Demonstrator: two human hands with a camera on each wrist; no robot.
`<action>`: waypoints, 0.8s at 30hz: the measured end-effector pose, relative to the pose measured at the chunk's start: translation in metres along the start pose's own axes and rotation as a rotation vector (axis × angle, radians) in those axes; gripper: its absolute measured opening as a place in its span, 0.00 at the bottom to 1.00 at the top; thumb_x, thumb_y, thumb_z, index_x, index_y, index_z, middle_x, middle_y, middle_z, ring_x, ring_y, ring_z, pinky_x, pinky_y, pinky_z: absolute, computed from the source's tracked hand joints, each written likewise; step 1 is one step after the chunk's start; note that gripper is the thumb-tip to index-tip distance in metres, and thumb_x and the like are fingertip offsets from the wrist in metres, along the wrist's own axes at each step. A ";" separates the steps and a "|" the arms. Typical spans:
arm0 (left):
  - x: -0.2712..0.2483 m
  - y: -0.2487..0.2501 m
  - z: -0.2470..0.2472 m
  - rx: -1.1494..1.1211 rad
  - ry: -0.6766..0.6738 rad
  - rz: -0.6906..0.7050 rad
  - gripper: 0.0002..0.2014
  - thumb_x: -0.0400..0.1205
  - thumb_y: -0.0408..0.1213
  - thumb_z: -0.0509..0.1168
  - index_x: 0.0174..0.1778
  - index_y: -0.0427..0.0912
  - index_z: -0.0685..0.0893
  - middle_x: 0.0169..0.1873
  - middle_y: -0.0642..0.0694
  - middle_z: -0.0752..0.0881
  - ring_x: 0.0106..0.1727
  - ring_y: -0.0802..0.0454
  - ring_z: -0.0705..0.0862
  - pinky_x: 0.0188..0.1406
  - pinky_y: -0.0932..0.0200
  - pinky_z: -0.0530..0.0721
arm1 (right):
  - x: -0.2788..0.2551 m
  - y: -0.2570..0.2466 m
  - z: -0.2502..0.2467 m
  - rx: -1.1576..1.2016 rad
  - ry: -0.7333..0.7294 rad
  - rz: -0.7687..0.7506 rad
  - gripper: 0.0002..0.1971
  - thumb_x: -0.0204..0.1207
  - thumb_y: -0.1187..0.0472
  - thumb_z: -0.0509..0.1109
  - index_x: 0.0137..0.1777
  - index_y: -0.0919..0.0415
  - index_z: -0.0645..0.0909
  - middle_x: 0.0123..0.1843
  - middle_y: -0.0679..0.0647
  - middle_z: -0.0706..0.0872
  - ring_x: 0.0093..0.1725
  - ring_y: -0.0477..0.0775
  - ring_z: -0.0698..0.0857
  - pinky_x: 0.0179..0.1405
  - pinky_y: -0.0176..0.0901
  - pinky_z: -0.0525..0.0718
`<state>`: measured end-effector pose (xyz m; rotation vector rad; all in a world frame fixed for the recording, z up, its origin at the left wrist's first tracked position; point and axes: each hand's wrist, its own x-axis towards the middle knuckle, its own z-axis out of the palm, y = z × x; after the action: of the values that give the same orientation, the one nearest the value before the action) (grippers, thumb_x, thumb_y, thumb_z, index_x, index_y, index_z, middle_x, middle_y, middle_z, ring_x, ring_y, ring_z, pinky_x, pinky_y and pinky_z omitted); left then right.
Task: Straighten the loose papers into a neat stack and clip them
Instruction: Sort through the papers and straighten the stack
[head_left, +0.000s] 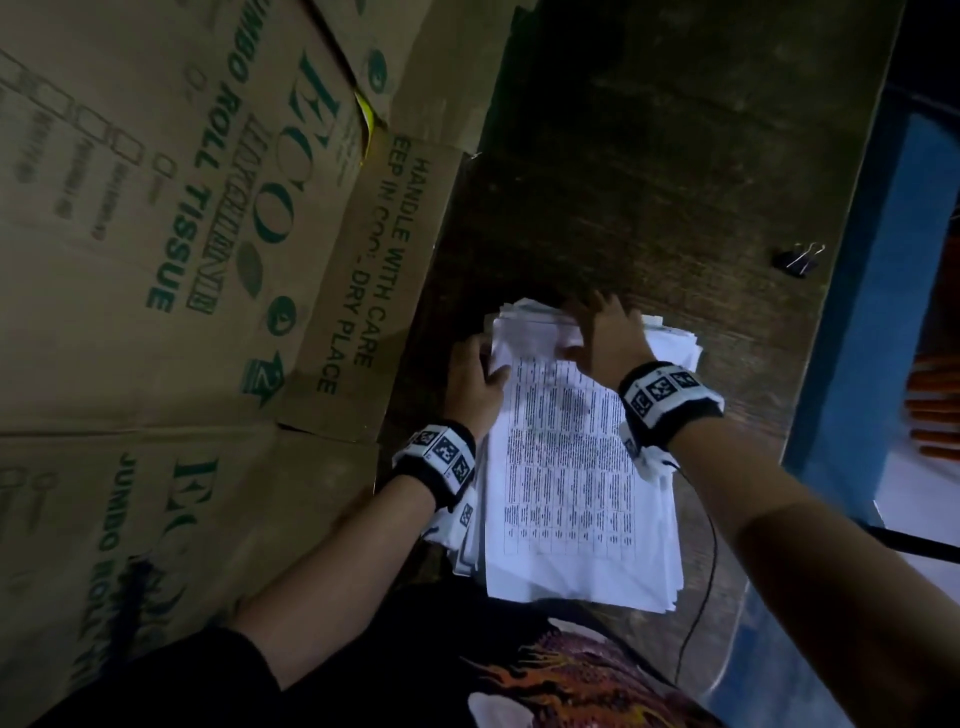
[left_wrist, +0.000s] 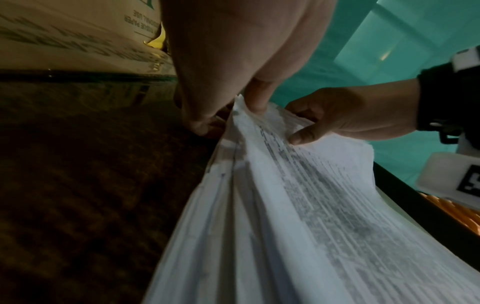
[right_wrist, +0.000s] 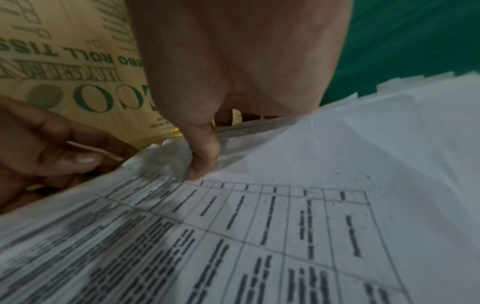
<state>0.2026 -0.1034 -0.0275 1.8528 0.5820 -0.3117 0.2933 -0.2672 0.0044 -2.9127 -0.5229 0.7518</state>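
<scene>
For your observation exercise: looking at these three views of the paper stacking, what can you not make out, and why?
- Printed table text on the top sheet: blurred in every view.
- Right hand fingertips: hidden behind the far edge of the papers, head view.
- Binder clip: small and dim, head view only.
- Cardboard box lettering: partly cut off by the frame edge.

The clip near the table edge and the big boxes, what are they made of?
The binder clip looks like black-painted metal with shiny wire handles, though it is small here. The boxes look like matte brown cardboard: folded flaps and printed green lettering show.
</scene>
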 end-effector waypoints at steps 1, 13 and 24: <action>-0.001 -0.001 0.001 0.009 -0.013 0.000 0.22 0.81 0.29 0.67 0.70 0.43 0.72 0.66 0.43 0.73 0.64 0.52 0.75 0.65 0.56 0.75 | 0.000 0.000 0.003 -0.004 0.006 0.006 0.32 0.73 0.48 0.74 0.76 0.52 0.70 0.73 0.59 0.73 0.70 0.64 0.71 0.67 0.65 0.71; -0.016 0.001 -0.010 0.021 -0.168 0.236 0.32 0.69 0.29 0.79 0.69 0.39 0.76 0.68 0.38 0.74 0.70 0.44 0.73 0.67 0.61 0.76 | -0.042 0.014 -0.007 0.351 0.366 -0.205 0.15 0.59 0.75 0.61 0.37 0.57 0.84 0.34 0.48 0.85 0.37 0.60 0.86 0.42 0.62 0.82; -0.027 0.020 -0.003 -0.390 -0.138 -0.145 0.13 0.78 0.19 0.67 0.39 0.44 0.85 0.35 0.55 0.89 0.35 0.67 0.87 0.44 0.58 0.85 | -0.111 0.070 -0.021 0.787 0.329 0.643 0.60 0.51 0.39 0.85 0.80 0.60 0.59 0.80 0.64 0.66 0.79 0.65 0.67 0.77 0.71 0.64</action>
<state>0.1898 -0.1125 0.0025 1.4069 0.6335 -0.3888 0.2334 -0.3712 0.0620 -2.3215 0.6327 0.3634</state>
